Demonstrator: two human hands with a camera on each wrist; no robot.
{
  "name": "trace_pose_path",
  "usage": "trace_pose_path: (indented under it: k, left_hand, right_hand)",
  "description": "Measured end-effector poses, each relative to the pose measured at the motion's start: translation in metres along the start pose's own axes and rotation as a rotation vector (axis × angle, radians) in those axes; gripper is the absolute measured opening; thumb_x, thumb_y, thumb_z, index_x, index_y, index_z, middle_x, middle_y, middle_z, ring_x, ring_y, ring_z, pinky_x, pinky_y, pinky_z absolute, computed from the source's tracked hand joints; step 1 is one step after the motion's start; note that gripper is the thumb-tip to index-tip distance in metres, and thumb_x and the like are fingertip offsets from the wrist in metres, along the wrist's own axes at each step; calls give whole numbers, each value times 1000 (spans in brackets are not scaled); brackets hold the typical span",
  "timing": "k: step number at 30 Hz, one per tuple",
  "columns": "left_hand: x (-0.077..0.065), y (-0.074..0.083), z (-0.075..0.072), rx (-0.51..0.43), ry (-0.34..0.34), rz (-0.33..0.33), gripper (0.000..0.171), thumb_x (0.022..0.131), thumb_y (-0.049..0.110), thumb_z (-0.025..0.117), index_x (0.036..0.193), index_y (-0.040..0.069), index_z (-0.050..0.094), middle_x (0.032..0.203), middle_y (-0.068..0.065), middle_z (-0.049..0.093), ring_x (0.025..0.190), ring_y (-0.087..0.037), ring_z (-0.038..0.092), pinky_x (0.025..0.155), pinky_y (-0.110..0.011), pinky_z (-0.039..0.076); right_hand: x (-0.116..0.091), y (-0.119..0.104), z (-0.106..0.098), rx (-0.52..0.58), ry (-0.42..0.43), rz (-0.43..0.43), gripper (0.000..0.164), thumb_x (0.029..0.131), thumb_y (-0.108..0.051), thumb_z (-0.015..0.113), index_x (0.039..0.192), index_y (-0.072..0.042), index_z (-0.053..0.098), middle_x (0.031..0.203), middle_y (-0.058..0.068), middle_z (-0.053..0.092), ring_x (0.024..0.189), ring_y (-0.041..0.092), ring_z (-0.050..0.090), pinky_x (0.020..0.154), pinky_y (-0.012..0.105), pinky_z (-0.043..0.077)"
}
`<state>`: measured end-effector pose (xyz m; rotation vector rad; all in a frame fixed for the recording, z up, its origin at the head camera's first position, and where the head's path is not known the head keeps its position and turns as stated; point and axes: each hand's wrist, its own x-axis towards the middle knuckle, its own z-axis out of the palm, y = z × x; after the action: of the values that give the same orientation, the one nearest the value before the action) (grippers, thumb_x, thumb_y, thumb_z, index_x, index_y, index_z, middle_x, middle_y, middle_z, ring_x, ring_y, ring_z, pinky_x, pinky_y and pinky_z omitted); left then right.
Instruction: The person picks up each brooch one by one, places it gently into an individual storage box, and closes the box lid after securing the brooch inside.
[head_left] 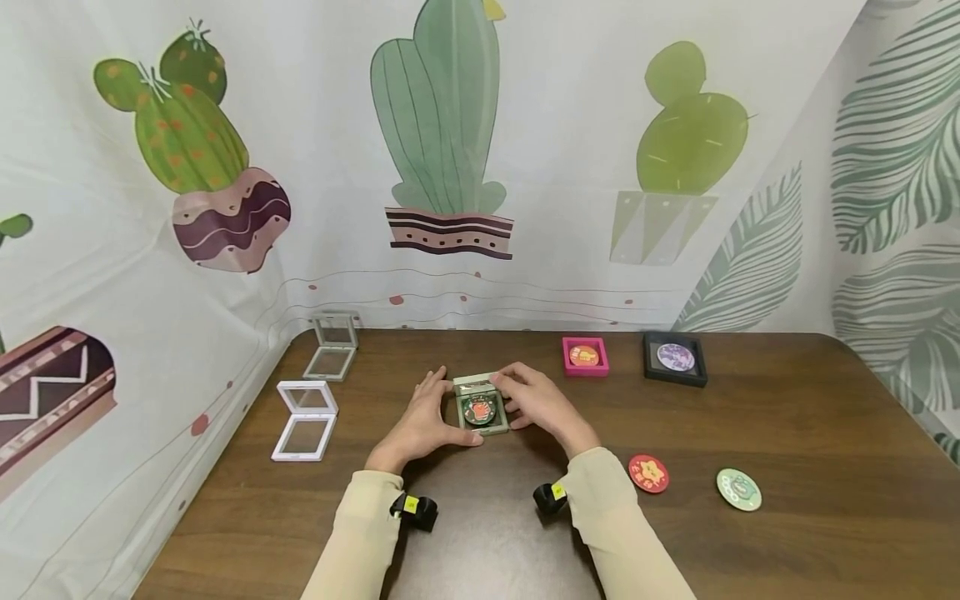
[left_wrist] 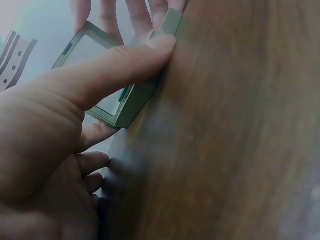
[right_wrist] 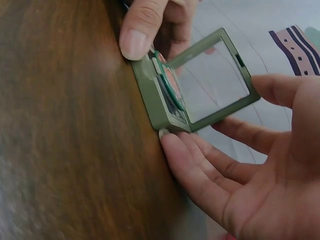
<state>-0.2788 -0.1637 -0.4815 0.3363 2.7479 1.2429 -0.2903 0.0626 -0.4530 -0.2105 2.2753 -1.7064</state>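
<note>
A small green hinged display case (head_left: 495, 431) lies on the table between both hands, its clear-windowed lid (right_wrist: 220, 111) raised. Inside the base sits a round badge (head_left: 480, 409) with a red-orange picture and dark green rim, partly tilted in the right wrist view. My left hand (head_left: 425, 419) grips the case from the left, its thumb (left_wrist: 115, 70) on the front edge and a finger at the far side. The right hand (head_left: 543, 405) pinches the lid's edge between thumb and forefinger, while its other fingertips touch the base's right side.
At left stand an open white case (head_left: 326, 433) and an open grey case (head_left: 347, 367). A pink case (head_left: 587, 372) and a black case (head_left: 697, 379), each with a badge, lie at the back right. A red badge (head_left: 648, 473) and a pale green badge (head_left: 739, 489) lie nearer.
</note>
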Motion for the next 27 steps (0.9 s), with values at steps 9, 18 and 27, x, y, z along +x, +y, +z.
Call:
trace_pose_path:
  k: [9,18,27]
  left_hand:
    - [0,-1,0,3,-4,19,93,71,32,101,145,-1,56,173,-24,18,161,-41,4,127,-62,6]
    - [0,-3,0,-2,-17,9,91,73,33,100,147,4,56,174,-22,16,161,-41,2,124,-69,11]
    - [-1,-3,-1,-8,-17,22,85,73,30,100,143,6,59,174,-22,17,161,-41,3,125,-67,9]
  right_hand:
    - [-1,7,-15,66,-147,-28,44,107,-30,64,140,-1,59,123,20,67,109,33,70,86,46,63]
    - [-1,14,-24,99,-234,-50,52,104,-22,71,145,4,54,127,21,60,107,32,69,91,46,62]
    - [-1,17,-26,100,-256,-58,58,97,-13,78,147,5,54,131,23,60,105,27,68,93,42,61]
